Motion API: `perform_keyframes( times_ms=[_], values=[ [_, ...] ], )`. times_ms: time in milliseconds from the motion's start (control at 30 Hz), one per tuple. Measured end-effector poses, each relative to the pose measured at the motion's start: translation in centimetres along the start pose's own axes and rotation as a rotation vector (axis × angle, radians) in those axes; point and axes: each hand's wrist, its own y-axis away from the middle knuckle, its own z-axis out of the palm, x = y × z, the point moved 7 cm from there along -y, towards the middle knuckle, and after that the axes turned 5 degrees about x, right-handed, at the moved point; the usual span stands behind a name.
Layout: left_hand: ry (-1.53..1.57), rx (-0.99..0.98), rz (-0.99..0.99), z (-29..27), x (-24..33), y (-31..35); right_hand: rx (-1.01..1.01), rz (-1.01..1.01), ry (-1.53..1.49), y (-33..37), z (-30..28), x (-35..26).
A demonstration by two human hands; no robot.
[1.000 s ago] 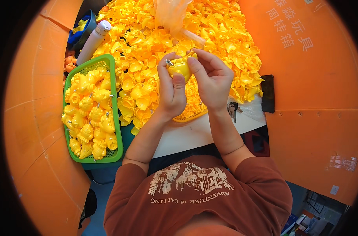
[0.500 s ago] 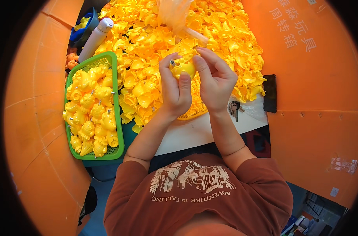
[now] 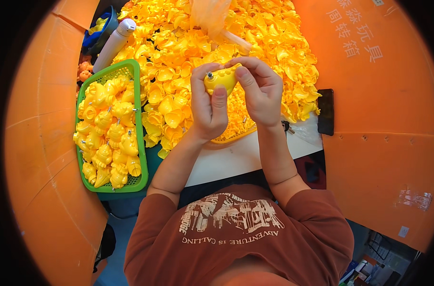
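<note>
A glossy yellow hollow plastic toy part (image 3: 221, 82) is held between my two hands above the heap. A small metal pin sticks out at its left end. My left hand (image 3: 209, 107) is closed around the left side, thumb pressed on the near face. My right hand (image 3: 262, 93) pinches the right end between thumb and fingers. Beneath my hands lies a yellow basket (image 3: 236, 137) of small yellow pieces, partly hidden by my wrists. Beyond spreads a large pile of curved yellow plastic shells (image 3: 174, 52).
At left stands a green basket (image 3: 143, 162) with several yellow toy figures, some with metal pins. Behind it are a white bottle (image 3: 113, 45) and a dark blue container (image 3: 107, 33). A clear plastic bag (image 3: 211, 16) rests on the pile. A black phone-like slab (image 3: 325, 112) leans against the orange side panel (image 3: 379, 95).
The toy part has turned in my hands and now shows more of its length. My right hand has moved slightly left, closer to the left. The keys are now mostly behind my right wrist.
</note>
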Motion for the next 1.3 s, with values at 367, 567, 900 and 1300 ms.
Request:
perform_keyframes(
  times_ms=[367,567,900,1300],
  values=[
    [0.049,-0.003,0.018,0.3,-0.1,0.1,0.041,-0.037,0.11,0.1,-0.1,-1.2],
    [0.009,-0.057,0.04,0.5,0.3,-0.2,-0.015,0.031,-0.018,-0.5,-0.7,-0.9],
    [0.359,-0.042,-0.248,0.5,0.2,-0.7,-0.002,0.039,-0.148,-1.0,-0.9,0.2],
    [0.181,-0.065,-0.113,0.6,0.2,-0.4,-0.073,-0.011,-0.105,-1.5,-1.3,-0.2]
  ],
)
